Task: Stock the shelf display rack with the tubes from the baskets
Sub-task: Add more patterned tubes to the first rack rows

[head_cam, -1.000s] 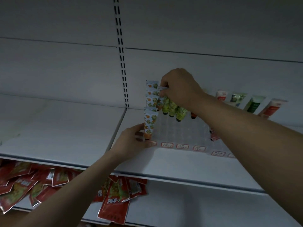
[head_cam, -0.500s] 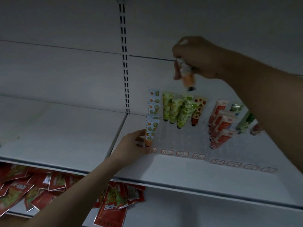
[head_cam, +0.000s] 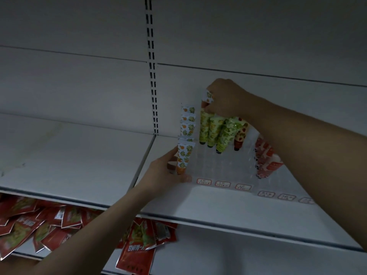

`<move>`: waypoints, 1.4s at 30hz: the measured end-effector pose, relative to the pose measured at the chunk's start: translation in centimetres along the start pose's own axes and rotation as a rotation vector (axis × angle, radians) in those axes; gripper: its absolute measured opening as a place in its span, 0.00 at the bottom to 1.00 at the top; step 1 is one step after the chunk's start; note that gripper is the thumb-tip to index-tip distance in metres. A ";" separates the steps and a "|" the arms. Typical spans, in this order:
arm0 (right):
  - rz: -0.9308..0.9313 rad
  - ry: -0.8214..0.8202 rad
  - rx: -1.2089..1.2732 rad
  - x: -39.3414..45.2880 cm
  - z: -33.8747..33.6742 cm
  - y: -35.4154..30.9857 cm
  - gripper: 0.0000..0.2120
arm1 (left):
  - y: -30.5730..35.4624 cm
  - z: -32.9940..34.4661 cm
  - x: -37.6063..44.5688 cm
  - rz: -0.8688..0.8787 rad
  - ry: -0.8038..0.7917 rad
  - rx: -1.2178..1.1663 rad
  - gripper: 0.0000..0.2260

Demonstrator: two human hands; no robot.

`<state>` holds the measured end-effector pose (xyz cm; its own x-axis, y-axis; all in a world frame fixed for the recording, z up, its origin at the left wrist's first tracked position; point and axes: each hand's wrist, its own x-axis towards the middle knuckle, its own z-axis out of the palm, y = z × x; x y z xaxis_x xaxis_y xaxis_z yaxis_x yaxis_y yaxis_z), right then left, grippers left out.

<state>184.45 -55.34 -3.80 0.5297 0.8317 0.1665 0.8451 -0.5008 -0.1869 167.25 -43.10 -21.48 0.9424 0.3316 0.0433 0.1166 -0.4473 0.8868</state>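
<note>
Tubes [head_cam: 207, 129] stand cap-down in a clear display rack [head_cam: 222, 165] on the white shelf [head_cam: 198, 203]. The right hand [head_cam: 226, 98] is closed around one tube [head_cam: 208, 98] with an orange-and-green print; the fingers [head_cam: 208, 109] pinch its body, and its flat crimped end projects above the thumb side of the grip. The lower end of this tube is hidden behind the fingers, so whether it has entered a slot cannot be told.

Directly below the right-hand grip stand three green tubes, the nearest touching the fingertips. A strawberry-print tube [head_cam: 240, 135] stands just beside them, under the wrist. Red-and-white tubes [head_cam: 268, 163] stand further along the rack, partly hidden by the right forearm.

The left hand [head_cam: 164, 171] rests against the left front corner of the rack with fingers curled. The thumb lies along the rack's front edge, and the fingers sit behind the foremost orange-print tube [head_cam: 183, 157]. Whether this hand clamps that tube or only braces the rack cannot be told. Above the left-hand grip, a column of orange-print tubes [head_cam: 187, 124] runs back toward the rear panel.

Price labels [head_cam: 222, 183] line the rack's front edge, right of the left thumb. Red packets [head_cam: 39, 225] lie on the lower shelf, beneath the left forearm.
</note>
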 end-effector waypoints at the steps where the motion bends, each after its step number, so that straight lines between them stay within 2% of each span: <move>1: 0.002 -0.003 0.002 -0.1 0.0 0.1 0.13 | -0.1 0.0 0.1 0.002 -0.002 -0.001 0.38; 4: 0.005 0.014 0.007 0.0 0.2 0.5 0.08 | -0.1 0.0 0.1 0.006 -0.012 0.013 0.38; 9: 0.015 0.036 0.026 -0.2 0.4 1.0 0.11 | -0.1 -0.1 0.2 0.023 -0.023 0.035 0.38; 15: 0.050 0.010 0.055 -0.7 0.0 0.4 0.09 | -0.3 0.0 0.2 0.029 -0.020 0.040 0.38; 17: 0.098 0.073 0.162 -0.7 -0.7 -0.3 0.14 | -0.4 0.0 0.3 0.026 -0.024 0.029 0.38; 20: 0.266 0.245 0.495 0.3 -2.7 -1.9 0.14 | -0.6 0.0 0.3 0.012 -0.015 0.026 0.38; 23: 0.260 0.317 0.664 1.4 -4.9 -3.1 0.14 | -0.5 0.0 0.3 0.012 -0.013 0.033 0.37; 27: 0.169 0.282 0.701 1.7 -5.5 -2.7 0.11 | -0.4 0.0 0.2 0.016 -0.013 0.027 0.37; 30: 0.168 0.310 0.671 1.5 -4.6 -1.9 0.13 | -0.4 0.1 0.2 0.015 -0.007 0.035 0.37; 33: 0.176 0.302 0.674 1.2 -3.9 -1.8 0.11 | -0.4 0.0 0.2 0.015 -0.005 0.029 0.38; 37: 0.198 0.224 0.618 0.8 -3.1 -2.2 0.11 | -0.3 -0.1 0.2 0.007 -0.008 0.038 0.38; 42: 0.311 0.072 0.501 1.5 -1.6 -1.7 0.11 | -0.1 -0.1 0.1 0.009 -0.013 0.035 0.38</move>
<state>183.91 -53.59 -1.68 0.7655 0.6367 0.0923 0.5213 -0.5298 -0.6690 167.32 -42.91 -21.49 0.9476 0.3163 0.0453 0.1185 -0.4794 0.8696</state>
